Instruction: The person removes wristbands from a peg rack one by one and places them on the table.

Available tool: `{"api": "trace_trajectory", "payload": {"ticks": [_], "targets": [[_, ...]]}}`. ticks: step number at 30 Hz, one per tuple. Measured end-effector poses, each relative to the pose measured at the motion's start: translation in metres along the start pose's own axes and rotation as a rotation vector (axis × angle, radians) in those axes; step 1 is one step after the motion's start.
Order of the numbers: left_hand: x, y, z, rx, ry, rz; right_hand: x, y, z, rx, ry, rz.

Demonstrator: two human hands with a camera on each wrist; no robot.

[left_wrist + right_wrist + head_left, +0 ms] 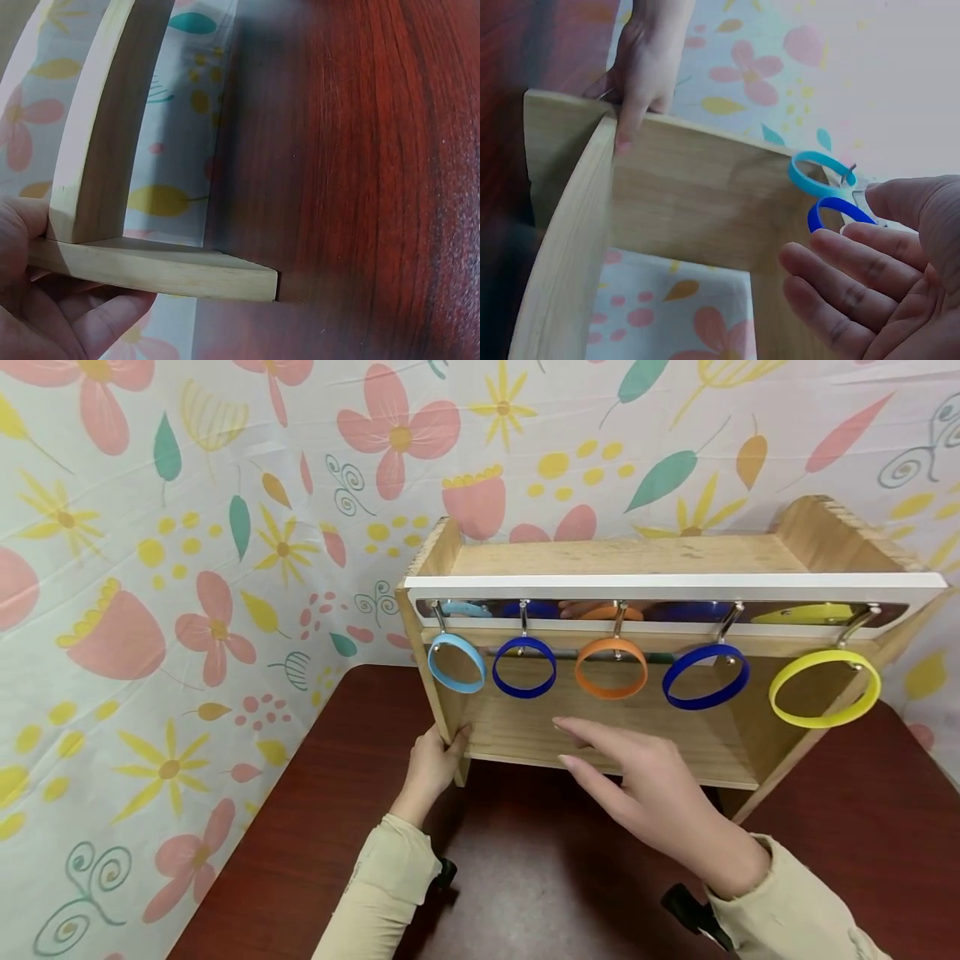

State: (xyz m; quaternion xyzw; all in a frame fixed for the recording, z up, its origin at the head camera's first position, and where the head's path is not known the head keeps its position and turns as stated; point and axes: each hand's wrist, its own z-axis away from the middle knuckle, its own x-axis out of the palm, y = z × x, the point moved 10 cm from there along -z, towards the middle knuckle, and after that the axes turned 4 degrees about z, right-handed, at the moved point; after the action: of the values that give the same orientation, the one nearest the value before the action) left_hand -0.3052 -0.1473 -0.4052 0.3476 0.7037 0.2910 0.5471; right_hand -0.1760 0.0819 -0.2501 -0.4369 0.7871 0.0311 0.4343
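A wooden shelf rack (607,731) stands on the table with a white-edged strip of hooks along its upper front. From the hooks hang a light blue wristband (457,663), a dark blue wristband (524,667), an orange wristband (611,668), another dark blue wristband (706,677) and a yellow wristband (824,688). My left hand (433,760) grips the rack's left side panel near the lower shelf, thumb inside and fingers outside, as the left wrist view also shows. My right hand (651,785) hovers before the rack, fingers extended and holding nothing, below the orange and dark blue bands.
The dark red wooden table (300,827) carries the rack. Behind and to the left hangs a flower-patterned cloth (247,585), close to the rack's back. The rack's top tray (622,557) has raised wooden ends.
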Motion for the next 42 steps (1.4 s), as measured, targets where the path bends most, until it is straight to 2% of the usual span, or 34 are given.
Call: {"api": "trace_trajectory", "payload": {"ticks": [7,16,27,32,42], "targets": [[0.001,0.001,-0.001,0.029,0.011,-0.014,0.005,-0.006,-0.016,0.012,0.006,-0.096],[0.001,-0.001,-0.001,-0.001,0.011,0.004,0.013,-0.013,-0.039,0.063,-0.004,-0.205],[-0.002,0.002,-0.001,0.016,0.033,-0.011,0.031,-0.029,-0.062,0.003,-0.047,-0.242],[-0.001,0.001,-0.001,0.021,0.019,-0.001,0.037,-0.027,-0.07,0.035,-0.061,-0.24],[-0.002,0.004,-0.001,0.053,0.038,-0.028,0.051,-0.018,-0.08,0.121,-0.071,-0.225]]}}
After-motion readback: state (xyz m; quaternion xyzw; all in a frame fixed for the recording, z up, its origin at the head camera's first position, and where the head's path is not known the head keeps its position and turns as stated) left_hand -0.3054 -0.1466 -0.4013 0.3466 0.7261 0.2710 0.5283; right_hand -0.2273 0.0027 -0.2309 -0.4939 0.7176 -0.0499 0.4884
